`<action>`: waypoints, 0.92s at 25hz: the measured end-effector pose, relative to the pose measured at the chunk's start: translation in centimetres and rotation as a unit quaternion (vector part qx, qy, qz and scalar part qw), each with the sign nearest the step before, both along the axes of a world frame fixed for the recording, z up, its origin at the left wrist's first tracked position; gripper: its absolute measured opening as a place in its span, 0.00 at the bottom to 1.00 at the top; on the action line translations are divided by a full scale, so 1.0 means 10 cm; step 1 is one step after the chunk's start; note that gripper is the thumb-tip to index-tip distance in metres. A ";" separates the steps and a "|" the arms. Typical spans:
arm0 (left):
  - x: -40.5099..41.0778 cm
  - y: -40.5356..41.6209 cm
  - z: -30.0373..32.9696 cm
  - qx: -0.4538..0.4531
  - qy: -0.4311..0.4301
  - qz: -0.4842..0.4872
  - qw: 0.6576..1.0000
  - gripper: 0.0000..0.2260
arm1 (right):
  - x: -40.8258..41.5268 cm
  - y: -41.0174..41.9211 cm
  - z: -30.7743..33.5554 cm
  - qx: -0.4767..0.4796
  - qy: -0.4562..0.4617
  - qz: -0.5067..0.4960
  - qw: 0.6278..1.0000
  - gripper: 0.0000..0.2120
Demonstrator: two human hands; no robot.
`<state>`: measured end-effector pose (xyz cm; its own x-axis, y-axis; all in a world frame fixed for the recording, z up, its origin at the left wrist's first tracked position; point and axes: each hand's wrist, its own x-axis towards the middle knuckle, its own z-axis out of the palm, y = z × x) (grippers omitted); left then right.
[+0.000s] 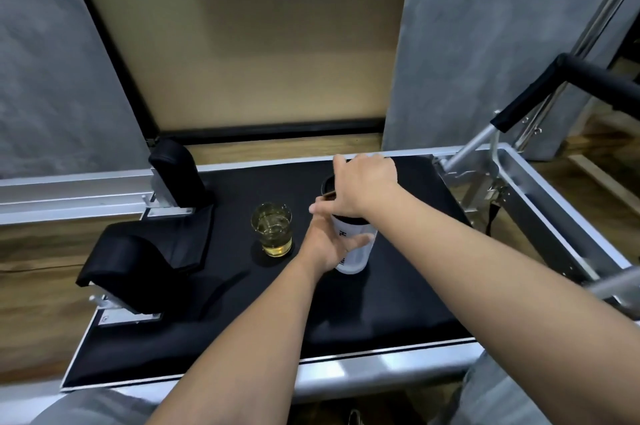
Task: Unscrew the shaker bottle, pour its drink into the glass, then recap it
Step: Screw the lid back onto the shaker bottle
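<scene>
A white translucent shaker bottle (356, 253) stands upright on the black padded platform (398, 303). My left hand (327, 244) wraps around its body from the left. My right hand (363, 187) covers the bottle's black lid (327, 186) from above, fingers curled over the rim. Left of the bottle, apart from it, stands a clear glass (272, 229) partly filled with yellow drink. Most of the lid is hidden under my right hand.
A black headrest and shoulder pads (138, 262) lie at the left of the platform, with a black upright block (176, 170) behind. A metal frame with a padded bar (540, 95) rises at the right. Grey panels stand behind.
</scene>
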<state>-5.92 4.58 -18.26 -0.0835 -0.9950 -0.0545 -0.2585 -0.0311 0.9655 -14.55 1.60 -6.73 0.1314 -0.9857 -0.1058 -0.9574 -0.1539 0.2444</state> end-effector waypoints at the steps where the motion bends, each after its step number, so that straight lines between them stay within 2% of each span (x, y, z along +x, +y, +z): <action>1: 0.04 0.01 -0.04 -0.020 -0.027 -0.008 0.999 0.23 | -0.04 -0.04 0.07 0.043 -0.019 0.025 0.999 0.53; 2: 0.06 0.01 -0.08 -0.004 -0.007 -0.011 1.000 0.31 | -0.10 -0.07 0.14 0.082 -0.029 0.066 0.994 0.56; 3: 0.08 0.02 -0.10 -0.008 -0.002 -0.015 1.000 0.36 | -0.19 -0.10 0.19 0.081 -0.021 0.129 0.988 0.58; 5: 0.07 0.01 -0.10 0.005 0.024 -0.030 0.999 0.38 | -0.39 -0.10 0.19 -0.001 0.012 0.262 0.965 0.56; 6: 0.04 0.00 -0.10 0.022 0.062 -0.020 0.998 0.36 | -0.48 -0.10 0.15 -0.016 -0.001 0.289 0.957 0.53; 7: 0.00 -0.03 -0.06 0.033 0.089 -0.010 0.995 0.34 | -0.53 -0.09 0.08 -0.005 -0.039 0.274 0.961 0.49; 9: -0.06 -0.06 -0.05 0.052 0.082 -0.001 0.995 0.31 | -0.46 -0.04 -0.08 0.011 -0.117 0.130 0.985 0.41; 11: -0.06 -0.04 -0.09 0.041 0.051 -0.004 0.998 0.38 | -0.22 0.03 -0.17 -0.007 -0.119 -0.044 0.992 0.39; 12: -0.05 -0.04 -0.10 0.028 0.011 -0.001 1.000 0.44 | -0.13 0.06 -0.19 -0.011 -0.118 -0.082 0.990 0.39; 13: -0.04 -0.03 -0.13 0.013 -0.031 0.003 0.999 0.48 | -0.09 0.06 -0.17 -0.005 -0.120 -0.091 0.989 0.41; 14: -0.03 -0.03 -0.16 -0.001 -0.050 0.008 0.999 0.47 | -0.08 0.03 -0.14 0.014 -0.123 -0.073 0.990 0.44; 16: 0.02 -0.05 -0.17 0.011 -0.008 -0.003 1.000 0.37 | -0.21 -0.03 -0.01 0.062 -0.113 0.040 0.991 0.51; 17: 0.01 -0.06 -0.16 0.032 0.007 -0.019 0.999 0.36 | -0.31 -0.04 0.07 0.064 -0.091 0.118 0.987 0.52; 19: 0.01 -0.08 -0.14 0.031 -0.008 -0.030 0.999 0.35 | -0.50 -0.04 0.13 0.041 -0.064 0.219 0.973 0.46; 20: -0.01 -0.08 -0.14 0.024 -0.011 -0.024 0.999 0.35 | -0.54 -0.03 0.10 0.047 -0.091 0.210 0.972 0.42; 21: -0.02 -0.10 -0.13 0.018 -0.017 -0.014 1.000 0.35 | -0.52 0.00 0.04 0.060 -0.141 0.157 0.975 0.39; 23: -0.05 -0.12 -0.13 0.015 -0.008 -0.018 1.000 0.35 | -0.33 0.05 -0.10 0.057 -0.197 -0.014 0.979 0.36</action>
